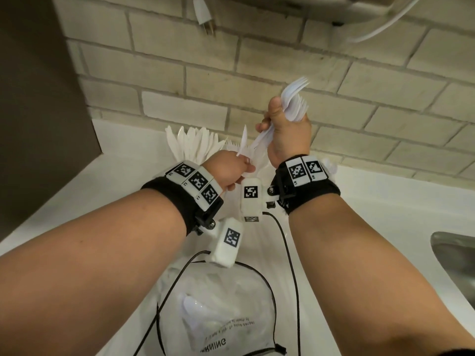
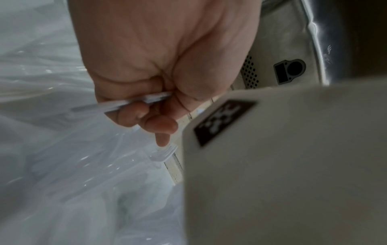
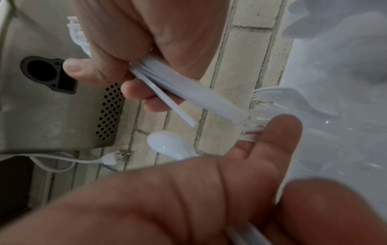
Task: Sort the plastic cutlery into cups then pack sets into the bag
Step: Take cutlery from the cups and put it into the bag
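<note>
Forks (image 1: 295, 101) in right hand (image 1: 288, 134)

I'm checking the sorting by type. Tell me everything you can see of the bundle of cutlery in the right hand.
The bundle of forks is white, thin plastic. The right hand grips it round the handles, fingers curled. The tined heads fan out above the fist toward the brick wall; the handle ends stick out below, pointing toward the left hand. Their number is unclear.
</note>
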### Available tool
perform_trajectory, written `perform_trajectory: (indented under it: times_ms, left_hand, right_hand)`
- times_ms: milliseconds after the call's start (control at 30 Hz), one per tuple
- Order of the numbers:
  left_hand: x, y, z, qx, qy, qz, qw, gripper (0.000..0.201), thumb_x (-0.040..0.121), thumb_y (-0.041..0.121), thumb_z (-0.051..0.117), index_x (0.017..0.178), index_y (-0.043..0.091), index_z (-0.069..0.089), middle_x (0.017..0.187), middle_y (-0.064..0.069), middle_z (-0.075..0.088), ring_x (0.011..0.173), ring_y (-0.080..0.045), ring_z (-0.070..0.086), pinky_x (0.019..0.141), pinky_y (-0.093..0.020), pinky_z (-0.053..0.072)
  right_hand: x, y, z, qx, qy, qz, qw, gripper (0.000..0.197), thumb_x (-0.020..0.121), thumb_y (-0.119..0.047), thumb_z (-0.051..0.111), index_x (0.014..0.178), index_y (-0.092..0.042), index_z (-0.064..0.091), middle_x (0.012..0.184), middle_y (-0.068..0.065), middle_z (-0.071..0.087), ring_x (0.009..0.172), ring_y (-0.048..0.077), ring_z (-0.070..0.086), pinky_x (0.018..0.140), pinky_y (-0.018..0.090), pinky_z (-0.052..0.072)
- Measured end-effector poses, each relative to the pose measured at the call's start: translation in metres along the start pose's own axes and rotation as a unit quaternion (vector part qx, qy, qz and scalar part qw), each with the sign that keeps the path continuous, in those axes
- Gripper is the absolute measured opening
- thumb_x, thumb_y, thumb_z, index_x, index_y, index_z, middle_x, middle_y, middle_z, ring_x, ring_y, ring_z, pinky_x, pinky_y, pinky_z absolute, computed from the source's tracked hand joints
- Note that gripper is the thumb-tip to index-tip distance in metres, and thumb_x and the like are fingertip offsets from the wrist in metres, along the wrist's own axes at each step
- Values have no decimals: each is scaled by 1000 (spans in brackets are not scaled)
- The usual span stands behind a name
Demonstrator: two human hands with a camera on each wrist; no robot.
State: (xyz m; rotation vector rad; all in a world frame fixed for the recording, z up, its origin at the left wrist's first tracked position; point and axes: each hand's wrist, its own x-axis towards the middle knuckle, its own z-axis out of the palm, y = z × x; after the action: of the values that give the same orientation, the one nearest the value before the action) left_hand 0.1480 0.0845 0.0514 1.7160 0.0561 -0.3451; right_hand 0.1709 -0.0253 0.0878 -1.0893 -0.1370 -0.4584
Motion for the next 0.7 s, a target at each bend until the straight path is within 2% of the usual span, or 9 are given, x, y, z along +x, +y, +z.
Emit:
perform_trajectory:
  times_ms: [100, 167, 233, 267, 333, 400, 500, 600, 700]
  left_hand:
    - [1, 0, -2, 7, -6, -18, 1000, 13, 90, 10, 59, 77, 14, 60, 66, -1, 58, 55, -19, 46, 46, -28, 31]
    - [-1, 2, -2, 13, -21, -32, 999, 16, 89, 12, 61, 73, 14, 58, 73, -8, 57, 67, -27, 46, 50, -28, 28]
    - [-3, 2, -2, 11, -22, -44, 999, 16, 87, 15, 63, 72, 15, 57, 81, -13, 56, 78, -28, 45, 53, -27, 26]
    - [-4, 3, -3, 6, -19, -45, 999, 15, 87, 15, 64, 74, 15, 58, 83, -13, 56, 77, -27, 45, 53, -27, 26]
    - [-4, 2, -4, -19, 1, -31, 999, 11, 89, 10, 61, 78, 13, 58, 80, -10, 57, 63, -21, 46, 50, -27, 28]
    - [-8, 3, -7, -57, 39, -18, 997, 10, 93, 5, 50, 92, 12, 57, 81, -3, 62, 54, -13, 42, 47, -24, 29]
    - [-11, 4, -13, -96, 72, 2, 993, 24, 96, 1, 38, 113, 14, 49, 90, -2, 64, 55, -13, 43, 48, -24, 29]
    - [-14, 2, -18, -124, 97, 18, 987, 23, 95, -1, 38, 110, 12, 49, 85, -4, 61, 55, -14, 43, 50, -24, 29]
    - [-17, -4, -23, -140, 114, 31, 983, 19, 93, 1, 43, 102, 11, 57, 82, -2, 62, 55, -11, 47, 49, -23, 33]
  right_hand:
    - [0, -2, 2, 15, 4, -1, 1000, 13, 88, -8, 65, 85, -9, 53, 64, 6, 49, 44, 16, 46, 51, 29, 46]
    - [1, -6, 3, 31, 9, -11, 999, 12, 89, -8, 64, 85, -9, 52, 64, 7, 48, 44, 15, 46, 50, 28, 46]
    - [3, -9, 3, 33, 14, -25, 999, 13, 88, -10, 66, 83, -10, 53, 63, 6, 49, 45, 15, 47, 51, 29, 46]
    - [4, -9, 2, 24, 14, -32, 999, 16, 86, -14, 69, 83, -10, 54, 63, 5, 51, 46, 15, 48, 52, 29, 46]
    - [4, -6, -1, -16, 10, -39, 999, 30, 74, -29, 77, 82, -11, 55, 66, 5, 54, 48, 16, 51, 54, 29, 46]
    - [3, 1, -4, -68, 11, -32, 997, 42, 64, -39, 75, 85, -8, 56, 70, 6, 56, 50, 16, 55, 55, 28, 47]
    - [2, 21, -11, -89, 27, -2, 996, 46, 65, -37, 78, 90, -4, 58, 72, 7, 58, 52, 16, 58, 57, 28, 49]
    - [0, 42, -21, -124, 37, 49, 990, 30, 70, -24, 83, 84, -11, 60, 70, 4, 60, 61, 20, 57, 67, 36, 51]
    - [-3, 53, -28, -201, 43, 63, 977, 36, 59, -27, 87, 80, -18, 59, 71, 2, 61, 67, 20, 57, 72, 40, 49]
